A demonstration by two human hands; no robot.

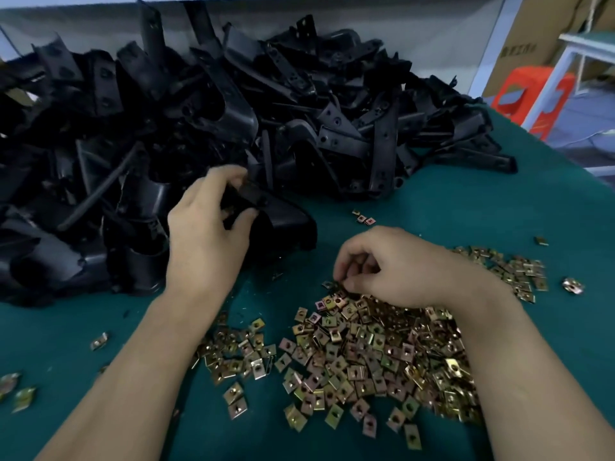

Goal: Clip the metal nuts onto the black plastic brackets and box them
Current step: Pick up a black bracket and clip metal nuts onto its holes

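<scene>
Teal, perhaps cloth-covered table (466, 201) bears piled black brackets (299, 94) and metal nuts (349, 354).

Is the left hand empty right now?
No, the left hand grips a black bracket at the near edge of the bracket pile.

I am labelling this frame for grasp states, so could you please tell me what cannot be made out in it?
Head view throughout.
Whether the right hand pinches a nut: its curled fingers cover the tips above the nut pile.
Where the left hand grips the black bracket: fingers and blur hide it.
The bracket heap: cut off by the left edge.
Print on the cardboard: too small, blurred.
</scene>
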